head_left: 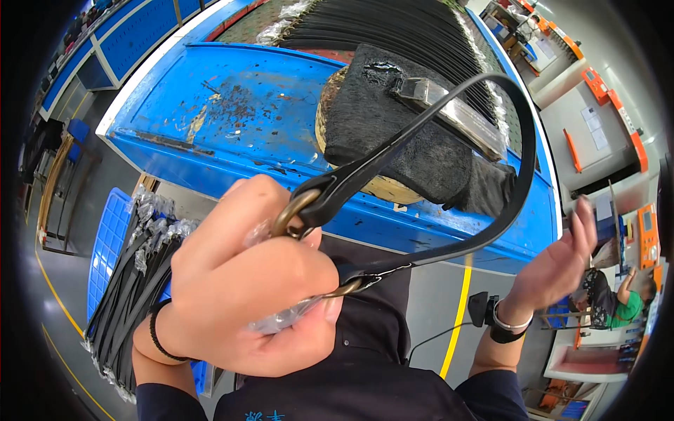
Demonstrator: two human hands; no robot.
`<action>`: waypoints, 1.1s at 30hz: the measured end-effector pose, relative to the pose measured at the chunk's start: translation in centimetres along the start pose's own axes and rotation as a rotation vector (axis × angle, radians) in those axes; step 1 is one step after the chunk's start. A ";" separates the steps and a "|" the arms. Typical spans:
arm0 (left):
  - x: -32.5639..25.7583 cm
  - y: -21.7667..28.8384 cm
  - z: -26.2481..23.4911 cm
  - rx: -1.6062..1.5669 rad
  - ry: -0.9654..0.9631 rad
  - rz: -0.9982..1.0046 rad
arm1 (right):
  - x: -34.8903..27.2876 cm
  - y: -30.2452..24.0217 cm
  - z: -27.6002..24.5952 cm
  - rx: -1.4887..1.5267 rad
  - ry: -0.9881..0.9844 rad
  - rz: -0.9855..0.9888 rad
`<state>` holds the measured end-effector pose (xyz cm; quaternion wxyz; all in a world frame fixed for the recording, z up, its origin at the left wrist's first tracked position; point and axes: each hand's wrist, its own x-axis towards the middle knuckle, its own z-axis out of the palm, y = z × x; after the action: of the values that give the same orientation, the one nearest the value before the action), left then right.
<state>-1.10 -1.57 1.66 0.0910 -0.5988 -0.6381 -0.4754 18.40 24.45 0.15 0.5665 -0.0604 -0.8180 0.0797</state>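
My left hand is closed around both ends of a black leather bag handle, near the centre of the view. Brass-coloured metal rings are fitted at the handle's ends, and crinkled clear plastic shows between my fingers. From there the handle loops out to the right, over the workbench. My right hand is raised at the right, apart from the handle, its fingers stretched out and slightly blurred. Beyond the loop, a black fuzzy cloth covers a round yellowish block, with a long silvery block lying on top.
The blue workbench tray has dark stains. Many black straps lie in rows at its far side. At lower left, a blue crate holds more black straps with plastic-wrapped ends. A person in green sits at far right.
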 end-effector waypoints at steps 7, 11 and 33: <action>-0.3 0.2 0.7 0.037 0.022 0.028 | -3.2 3.7 -0.9 -0.622 -0.541 0.177; 0.1 0.3 1.1 0.091 -0.022 0.083 | -0.7 0.0 -1.8 -0.212 -0.259 0.074; 0.4 0.1 1.5 -0.043 -0.079 0.008 | 1.5 -6.9 3.0 0.179 -0.679 -0.229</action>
<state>-0.46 -0.21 1.19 0.0545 -0.6214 -0.6284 -0.4647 15.03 17.83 1.91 0.2712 0.1112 -0.9506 0.1027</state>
